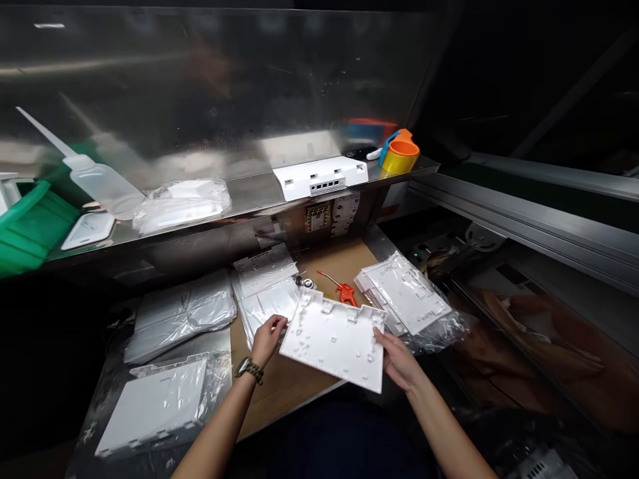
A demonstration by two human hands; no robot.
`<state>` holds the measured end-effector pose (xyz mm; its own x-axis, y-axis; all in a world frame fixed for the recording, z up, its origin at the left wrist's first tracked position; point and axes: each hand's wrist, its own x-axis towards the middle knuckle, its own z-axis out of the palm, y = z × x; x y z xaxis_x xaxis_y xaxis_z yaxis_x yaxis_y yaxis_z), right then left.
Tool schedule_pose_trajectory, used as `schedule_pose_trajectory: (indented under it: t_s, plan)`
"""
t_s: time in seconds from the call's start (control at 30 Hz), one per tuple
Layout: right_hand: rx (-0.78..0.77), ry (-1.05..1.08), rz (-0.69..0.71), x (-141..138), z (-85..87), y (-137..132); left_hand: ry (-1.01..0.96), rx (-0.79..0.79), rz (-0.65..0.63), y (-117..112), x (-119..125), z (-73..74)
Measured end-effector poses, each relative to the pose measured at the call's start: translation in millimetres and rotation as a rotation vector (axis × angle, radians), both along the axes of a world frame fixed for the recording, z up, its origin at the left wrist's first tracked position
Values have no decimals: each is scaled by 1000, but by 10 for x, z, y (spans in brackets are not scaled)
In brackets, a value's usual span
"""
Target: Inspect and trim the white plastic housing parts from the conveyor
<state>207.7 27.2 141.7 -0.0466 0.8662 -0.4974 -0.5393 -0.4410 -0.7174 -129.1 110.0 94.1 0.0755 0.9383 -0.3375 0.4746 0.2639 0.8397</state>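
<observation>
Brown-topped, the worktop [269, 399] carries a bagged cover [154, 399] near its left edge; the left hand [267, 340], fingers pressed together, sits beside a panel [334, 342] above the front edge, contact unclear; the right hand [398, 360] pinches its right side between fingers.

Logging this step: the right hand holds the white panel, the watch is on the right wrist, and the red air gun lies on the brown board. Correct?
Not quite: the head view shows the watch on the left wrist, not the right. The right hand does hold the white panel, and the red air gun lies on the brown board.
</observation>
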Motion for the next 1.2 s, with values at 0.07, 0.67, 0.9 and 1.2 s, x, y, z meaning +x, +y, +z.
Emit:
schedule_pose_trajectory:
  t_s: [0.07,0.67,0.9,1.2]
  plan:
    - [-16,-3,-130,107,34,-38,130,108,-30,136,-8,-157]
    - [60,-200,-361,102,251,-142,175,40,60,531,-404,-534]
    - [323,-673,-89,-811,-32,27,113,38,51,625,-429,-600]
    - [427,-768,-4,-1290,-200,125,324,316,-102,624,-392,-348]
